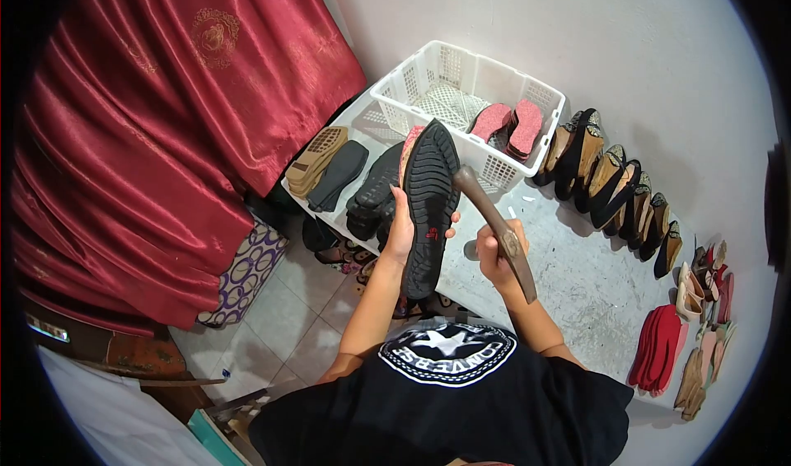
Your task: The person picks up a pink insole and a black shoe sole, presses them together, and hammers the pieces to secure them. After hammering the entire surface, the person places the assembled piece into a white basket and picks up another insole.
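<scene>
My left hand (400, 229) is closed around a black ridged shoe sole (432, 194), which is held up with its tread facing me. A strip of pink speckled material shows along the sole's upper left edge. To the right of the sole, my right hand (499, 256) grips a hammer (499, 225) by its brown handle. The hammer's upper end is close to the sole's right edge; whether they touch I cannot tell. Behind my left hand, several black soles (375, 194) are stacked on the table (560, 276).
A white plastic basket (457, 124) at the back holds pink speckled soles (525, 126). Brown soles (317, 159) lie at the table's left. Several shoes (608, 177) line the wall, with red pieces (658, 349) at the lower right. A red curtain (181, 120) hangs left.
</scene>
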The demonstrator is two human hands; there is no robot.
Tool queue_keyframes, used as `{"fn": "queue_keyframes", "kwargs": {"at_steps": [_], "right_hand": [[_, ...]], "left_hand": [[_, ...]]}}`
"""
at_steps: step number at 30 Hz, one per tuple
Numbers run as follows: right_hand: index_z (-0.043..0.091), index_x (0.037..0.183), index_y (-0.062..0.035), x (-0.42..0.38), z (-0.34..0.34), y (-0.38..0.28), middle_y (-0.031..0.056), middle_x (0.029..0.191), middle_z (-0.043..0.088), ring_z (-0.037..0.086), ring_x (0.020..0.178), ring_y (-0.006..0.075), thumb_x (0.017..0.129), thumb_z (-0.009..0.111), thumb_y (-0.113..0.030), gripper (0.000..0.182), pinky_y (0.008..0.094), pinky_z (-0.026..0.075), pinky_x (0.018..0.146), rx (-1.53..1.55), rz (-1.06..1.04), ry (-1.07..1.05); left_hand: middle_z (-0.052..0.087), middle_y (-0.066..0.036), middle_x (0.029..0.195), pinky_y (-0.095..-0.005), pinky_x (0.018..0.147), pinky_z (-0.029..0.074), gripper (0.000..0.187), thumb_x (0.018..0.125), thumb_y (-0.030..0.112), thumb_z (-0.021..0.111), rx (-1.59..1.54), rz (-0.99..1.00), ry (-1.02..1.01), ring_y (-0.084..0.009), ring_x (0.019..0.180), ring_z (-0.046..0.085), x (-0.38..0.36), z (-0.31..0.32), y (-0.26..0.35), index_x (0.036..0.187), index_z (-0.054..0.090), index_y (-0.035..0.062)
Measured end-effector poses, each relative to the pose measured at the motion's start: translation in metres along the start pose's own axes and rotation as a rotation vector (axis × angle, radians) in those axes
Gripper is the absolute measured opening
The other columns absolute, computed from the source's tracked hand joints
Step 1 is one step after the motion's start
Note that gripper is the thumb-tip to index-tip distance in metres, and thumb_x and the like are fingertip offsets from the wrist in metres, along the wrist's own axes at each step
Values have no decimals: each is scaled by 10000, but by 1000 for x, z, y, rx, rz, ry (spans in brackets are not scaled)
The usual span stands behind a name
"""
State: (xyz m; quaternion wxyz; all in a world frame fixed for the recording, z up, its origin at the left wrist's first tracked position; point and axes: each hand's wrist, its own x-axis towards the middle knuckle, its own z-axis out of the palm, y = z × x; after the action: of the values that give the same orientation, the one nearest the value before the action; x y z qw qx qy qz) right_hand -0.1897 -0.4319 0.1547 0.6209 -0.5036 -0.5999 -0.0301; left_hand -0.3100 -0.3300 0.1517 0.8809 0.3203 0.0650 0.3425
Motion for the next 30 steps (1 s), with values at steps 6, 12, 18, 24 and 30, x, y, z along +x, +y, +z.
{"fn": "queue_keyframes", "kwargs": {"at_steps": [6, 12, 18, 24, 30], "right_hand": [[484, 845, -12, 9, -5, -3, 27, 639, 552, 548, 457, 163, 831, 599, -152, 181, 236, 441, 446, -222, -181, 19], [502, 802, -29, 15, -5, -16, 36, 567, 534, 524, 418, 182, 800, 638, -173, 198, 251, 418, 415, -81, -42, -131], [539, 757, -32, -1, -6, -14, 55, 616, 534, 540, 482, 173, 845, 577, -243, 232, 272, 408, 442, -111, -64, -237], [516, 811, -14, -19, 2, -14, 34, 572, 509, 510, 401, 208, 759, 674, -172, 229, 280, 395, 385, 10, -109, -56], [539, 783, -16, -17, -2, -11, 64, 646, 505, 515, 415, 214, 740, 687, -152, 206, 270, 406, 391, -23, -173, -149]], "left_hand": [[546, -76, 908, -273, 542, 489, 776, 818, 683, 168, -29, -21, 11, -167, 732, 552, 3, 1, 2, 1141, 454, 38], [587, -74, 775, -264, 545, 495, 785, 820, 683, 136, 208, 19, 171, -154, 613, 572, 2, -1, 0, 1049, 517, 37], [606, -93, 820, -272, 626, 505, 777, 833, 668, 137, 155, 16, 183, -173, 694, 601, 8, 2, 2, 1090, 501, 32], [559, -118, 949, -298, 577, 515, 847, 779, 731, 195, 151, 42, 160, -202, 737, 582, 15, -23, -4, 1166, 433, 16], [546, -138, 945, -300, 515, 510, 858, 776, 737, 192, 143, 52, 119, -216, 695, 566, 13, -4, 6, 1154, 418, 2]]}}
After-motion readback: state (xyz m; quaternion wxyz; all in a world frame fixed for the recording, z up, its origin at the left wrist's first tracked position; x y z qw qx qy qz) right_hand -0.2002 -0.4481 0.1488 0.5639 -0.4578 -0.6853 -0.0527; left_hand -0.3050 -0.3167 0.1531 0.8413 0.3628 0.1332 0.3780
